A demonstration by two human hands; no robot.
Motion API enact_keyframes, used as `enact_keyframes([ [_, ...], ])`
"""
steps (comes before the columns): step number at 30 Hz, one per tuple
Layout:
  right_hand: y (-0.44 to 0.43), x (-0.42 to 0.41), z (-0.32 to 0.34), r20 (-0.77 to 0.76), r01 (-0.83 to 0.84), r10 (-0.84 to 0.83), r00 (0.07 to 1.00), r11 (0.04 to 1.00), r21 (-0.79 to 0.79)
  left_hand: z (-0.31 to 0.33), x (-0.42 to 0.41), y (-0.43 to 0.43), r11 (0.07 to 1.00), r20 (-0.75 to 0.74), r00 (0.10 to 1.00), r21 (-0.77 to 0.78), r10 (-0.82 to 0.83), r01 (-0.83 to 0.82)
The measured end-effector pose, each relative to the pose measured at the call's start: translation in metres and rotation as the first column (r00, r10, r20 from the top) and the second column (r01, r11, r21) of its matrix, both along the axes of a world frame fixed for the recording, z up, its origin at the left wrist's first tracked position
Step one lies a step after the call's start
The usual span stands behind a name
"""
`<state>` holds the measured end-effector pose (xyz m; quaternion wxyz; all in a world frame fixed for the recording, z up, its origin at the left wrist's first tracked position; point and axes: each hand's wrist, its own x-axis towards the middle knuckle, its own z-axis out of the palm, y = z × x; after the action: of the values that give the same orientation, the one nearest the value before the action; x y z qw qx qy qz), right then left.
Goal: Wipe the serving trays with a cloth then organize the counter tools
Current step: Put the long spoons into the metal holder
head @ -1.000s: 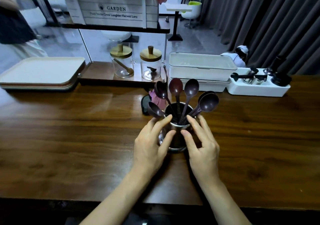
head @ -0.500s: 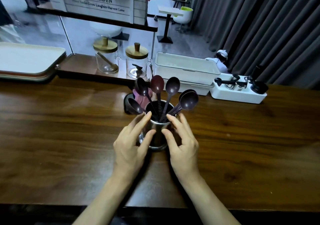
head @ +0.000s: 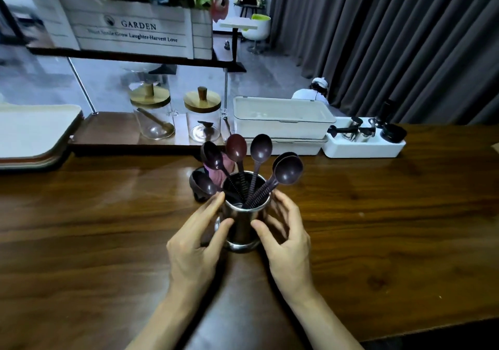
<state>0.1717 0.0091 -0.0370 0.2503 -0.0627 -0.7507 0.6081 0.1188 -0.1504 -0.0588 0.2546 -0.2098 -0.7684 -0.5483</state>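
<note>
Head view: left hand (head: 194,244) and right hand (head: 289,241) both grip the steel cup (head: 243,228) holding spoons (head: 260,150). A pink object (head: 228,166) sits just behind it, with glass jars (head: 202,123) beyond.

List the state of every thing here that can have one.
metal cup: upright on the counter, gripped from both sides.
spoons: standing in the cup, bowls up.
left hand: holds the cup's left side.
right hand: holds the cup's right side.
left glass jar: wooden lid on.
right glass jar: wooden lid on.
serving trays: stacked at the counter's left end.
</note>
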Motion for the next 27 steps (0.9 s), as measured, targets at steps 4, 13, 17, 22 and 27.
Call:
enact_keyframes([
  [4, -0.01, -0.012, 0.0, 0.072, -0.003, 0.007, 0.997, 0.999, -0.052, 0.006, -0.014, -0.018, 0.989, 0.208, 0.97, 0.111, -0.124, 0.102],
  [13, -0.033, -0.024, 0.003, 0.11, 0.002, 0.015, 0.994, 0.989, -0.15, 0.009, -0.042, -0.039, 0.938, 0.364, 0.865, 0.142, -0.346, 0.316],
  [17, -0.05, -0.031, 0.004, 0.085, 0.012, 0.0, 0.996, 0.989, -0.148, 0.02, -0.044, -0.053, 0.949, 0.364, 0.878, 0.167, -0.311, 0.267],
  [22, -0.091, -0.056, 0.014, 0.061, -0.069, 0.075, 0.995, 0.992, -0.108, 0.036, -0.052, -0.101, 0.974, 0.327, 0.921, 0.151, -0.211, 0.169],
  [27, -0.148, -0.099, 0.026, 0.009, -0.181, 0.181, 0.983, 0.982, -0.049, 0.054, -0.068, -0.16, 0.985, 0.309, 0.947, 0.168, -0.089, 0.037],
])
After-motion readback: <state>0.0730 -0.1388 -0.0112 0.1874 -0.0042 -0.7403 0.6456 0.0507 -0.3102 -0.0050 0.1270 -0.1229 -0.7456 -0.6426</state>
